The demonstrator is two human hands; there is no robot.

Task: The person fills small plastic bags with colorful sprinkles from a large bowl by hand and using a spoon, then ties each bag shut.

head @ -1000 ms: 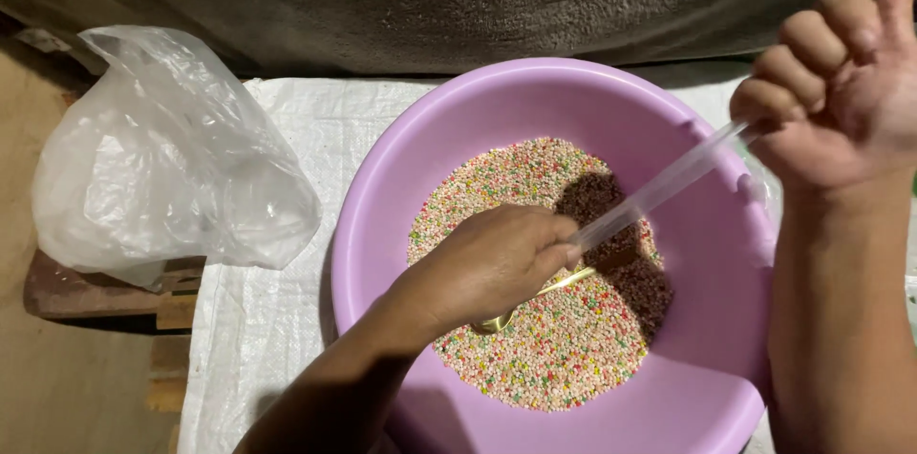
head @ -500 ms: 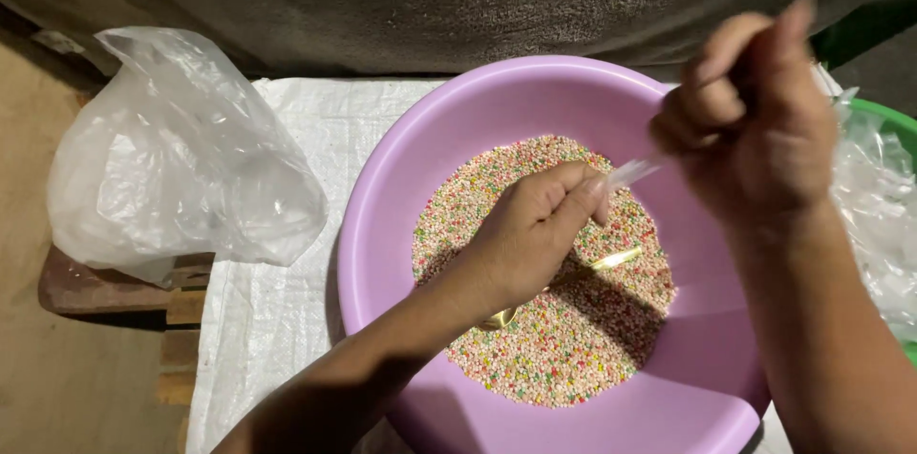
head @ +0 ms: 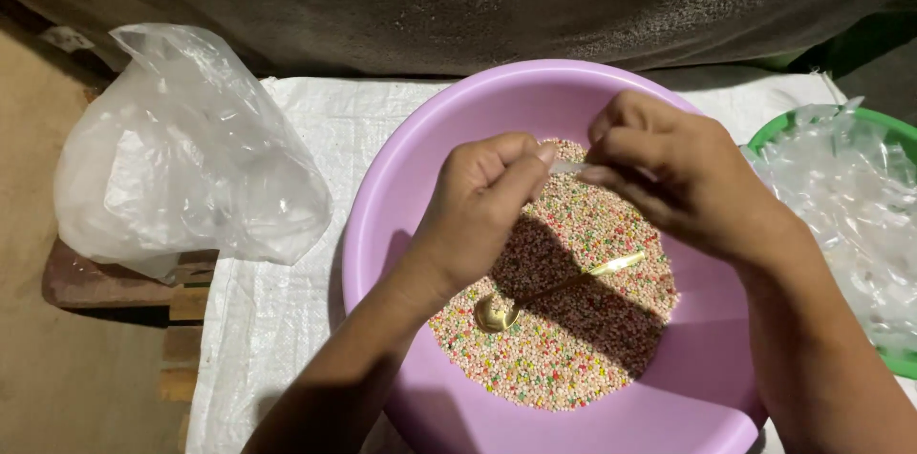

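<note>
A purple plastic basin [head: 401, 177] holds a bed of tiny multicoloured beads [head: 573, 339]. A gold-coloured spoon [head: 535, 296] lies on the beads. Above the basin, my left hand [head: 478, 215] and my right hand [head: 669, 168] meet fingertip to fingertip. Both pinch a small clear plastic sleeve [head: 565, 168], of which only a short bit shows between the fingers.
A large crumpled clear plastic bag [head: 181, 158] sits at the left on a wooden block [head: 105, 277]. A green basin [head: 893, 358] at the right edge is filled with clear plastic packets [head: 841, 206]. A white woven sheet [head: 277, 320] covers the table; dark cloth hangs behind.
My right hand has come down from the upper right to the middle of the basin, pulling the clear sleeve in. My left hand has lifted off the beads to meet it.
</note>
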